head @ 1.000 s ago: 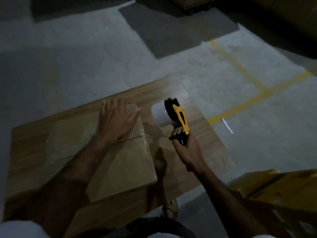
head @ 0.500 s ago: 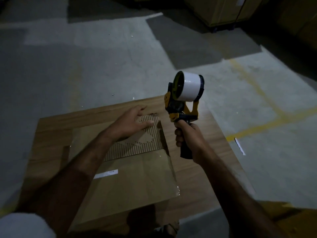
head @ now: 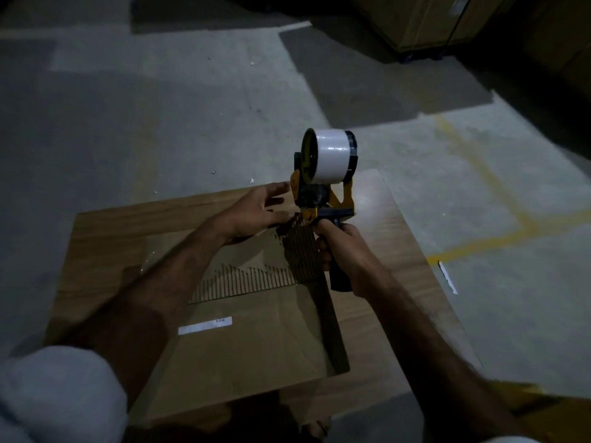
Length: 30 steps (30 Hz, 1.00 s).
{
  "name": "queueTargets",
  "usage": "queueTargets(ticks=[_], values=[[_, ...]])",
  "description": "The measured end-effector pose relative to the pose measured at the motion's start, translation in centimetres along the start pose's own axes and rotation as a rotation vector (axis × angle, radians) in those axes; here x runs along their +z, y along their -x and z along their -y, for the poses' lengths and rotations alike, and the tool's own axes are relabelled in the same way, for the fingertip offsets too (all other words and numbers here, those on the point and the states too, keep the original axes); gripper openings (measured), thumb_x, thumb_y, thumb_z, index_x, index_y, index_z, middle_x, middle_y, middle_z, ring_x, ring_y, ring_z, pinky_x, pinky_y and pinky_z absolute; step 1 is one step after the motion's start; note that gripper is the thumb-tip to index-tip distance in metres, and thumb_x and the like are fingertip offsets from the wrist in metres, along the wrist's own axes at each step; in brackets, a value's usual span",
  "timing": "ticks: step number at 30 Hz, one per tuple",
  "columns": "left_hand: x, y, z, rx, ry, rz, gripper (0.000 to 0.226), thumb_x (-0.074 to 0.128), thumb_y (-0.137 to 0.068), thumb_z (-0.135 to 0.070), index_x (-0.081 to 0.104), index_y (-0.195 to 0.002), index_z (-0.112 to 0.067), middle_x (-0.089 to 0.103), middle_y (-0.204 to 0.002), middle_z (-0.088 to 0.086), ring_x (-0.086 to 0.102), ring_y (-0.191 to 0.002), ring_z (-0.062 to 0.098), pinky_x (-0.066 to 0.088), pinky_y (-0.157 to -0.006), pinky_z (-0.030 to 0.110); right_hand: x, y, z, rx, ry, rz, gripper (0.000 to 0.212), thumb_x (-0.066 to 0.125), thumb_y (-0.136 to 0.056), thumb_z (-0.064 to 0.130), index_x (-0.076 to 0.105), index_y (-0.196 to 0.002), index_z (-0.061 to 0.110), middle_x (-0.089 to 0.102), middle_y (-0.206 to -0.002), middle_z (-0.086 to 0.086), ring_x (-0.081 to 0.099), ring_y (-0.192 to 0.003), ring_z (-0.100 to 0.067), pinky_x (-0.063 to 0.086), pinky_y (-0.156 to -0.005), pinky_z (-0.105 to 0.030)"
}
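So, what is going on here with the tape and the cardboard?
A person is taping a flat cardboard package that lies on a wooden board on the concrete floor. The right hand grips the handle of a yellow tape dispenser, held upright above the package with its white tape roll on top. The left hand, fingers straight, reaches to the front of the dispenser, perhaps for the tape end; contact is unclear.

The tape roll (head: 331, 158) at the upper middle looks smooth and shiny. The tape gun (head: 315, 199) looks like hard plastic. The cardboard (head: 256, 340) at the lower middle is dull, with a bumpy ribbed patch (head: 256, 279). The board (head: 121, 231) shows wood grain.
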<state>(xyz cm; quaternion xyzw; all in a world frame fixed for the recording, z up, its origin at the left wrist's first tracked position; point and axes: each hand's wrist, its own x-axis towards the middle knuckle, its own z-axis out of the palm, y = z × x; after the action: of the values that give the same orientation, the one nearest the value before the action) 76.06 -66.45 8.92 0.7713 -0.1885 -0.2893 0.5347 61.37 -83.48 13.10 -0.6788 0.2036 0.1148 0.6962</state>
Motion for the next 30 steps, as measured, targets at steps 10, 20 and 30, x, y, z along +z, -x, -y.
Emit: queueTargets(ticks=[10, 20, 30], values=[[-0.3, -0.7, -0.2, -0.026, -0.070, 0.197, 0.040, 0.063, -0.101, -0.005, 0.061, -0.140, -0.009, 0.069, -0.132, 0.002, 0.063, -0.125, 0.016, 0.047, -0.112, 0.036, 1.2, 1.4, -0.8, 0.050, -0.083, -0.046, 0.026, 0.052, -0.106, 0.028, 0.048, -0.081, 0.020, 0.043, -0.067, 0.004, 0.038, -0.057, -0.011, 0.034, -0.057, -0.028], [0.0, -0.8, 0.6, -0.052, -0.059, 0.178, 0.021, 0.069, -0.097, -0.010, 0.078, -0.110, -0.024, 0.078, -0.112, -0.008, 0.070, -0.107, 0.006, 0.049, -0.095, 0.026, 1.4, 1.8, -0.6, 0.073, -0.018, -0.102, 0.018, 0.053, -0.105, 0.028, 0.048, -0.092, 0.016, 0.043, -0.065, 0.002, 0.041, -0.052, -0.010, 0.036, -0.048, -0.024], [0.3, -0.4, 1.3, -0.001, -0.035, 0.148, 0.036, 0.068, -0.092, -0.010, 0.083, -0.088, -0.043, 0.080, -0.093, -0.009, 0.073, -0.084, 0.004, 0.052, -0.078, 0.027, 1.9, 6.0, -2.2, 0.020, 0.015, -0.124, 0.024, 0.051, -0.106, 0.027, 0.052, -0.085, 0.017, 0.048, -0.057, 0.010, 0.043, -0.050, -0.007, 0.038, -0.047, -0.021]])
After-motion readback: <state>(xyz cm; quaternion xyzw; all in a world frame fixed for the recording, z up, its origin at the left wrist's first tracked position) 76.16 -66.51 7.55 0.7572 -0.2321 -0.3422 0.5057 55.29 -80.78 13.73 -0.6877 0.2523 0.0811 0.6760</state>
